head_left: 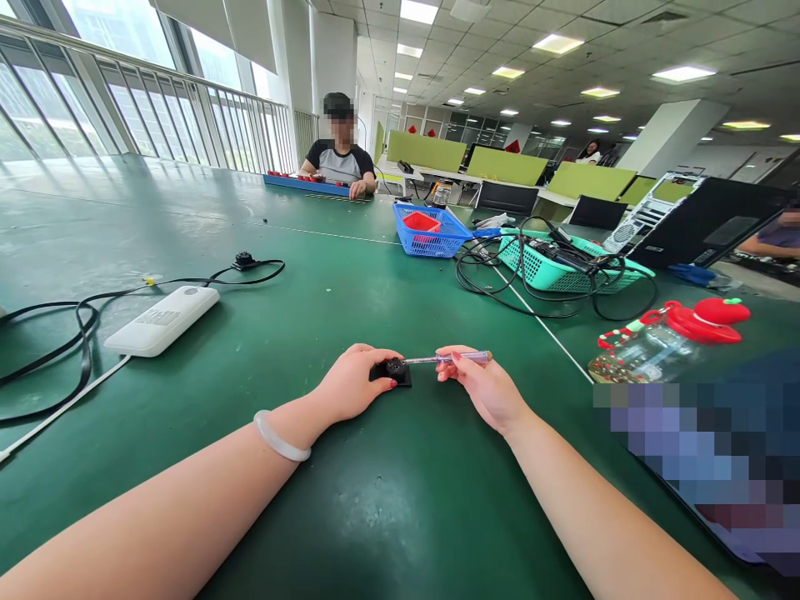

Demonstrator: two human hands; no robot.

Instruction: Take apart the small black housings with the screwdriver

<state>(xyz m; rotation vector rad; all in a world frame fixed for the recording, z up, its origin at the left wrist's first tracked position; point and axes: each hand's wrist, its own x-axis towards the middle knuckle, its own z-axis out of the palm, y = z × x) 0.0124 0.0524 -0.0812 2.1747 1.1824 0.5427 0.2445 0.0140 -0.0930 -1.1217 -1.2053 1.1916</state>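
- In the head view, the person's 2 bare hands met over a green table (375, 517), near the middle of the view.
- The left hand (353, 379) gripped a small black part (400, 377) between thumb and fingers, keeping it low at the table's surface; a pale bracelet (281, 437) circled that wrist.
- The right hand (478, 379) was closed around the handle of a slim screwdriver (478, 357), which lay nearly level and pointed left.
- The screwdriver's tip reached the black part's right side; the contact was too small to tell whether it sat in a screw.
- Left of the hands lay a white oblong device (162, 322) and black cables (87, 333), with a small black object (243, 260) beyond.
- Further off to the right stood a blue basket (431, 243) holding a red container (422, 222), and a teal basket (538, 271) full of dark cables.
- A clear jar (656, 350) with a red lid (697, 321) was at the right.
- Across the table sat 1 co-worker (341, 158), a hand beside a long blue tray (306, 185).
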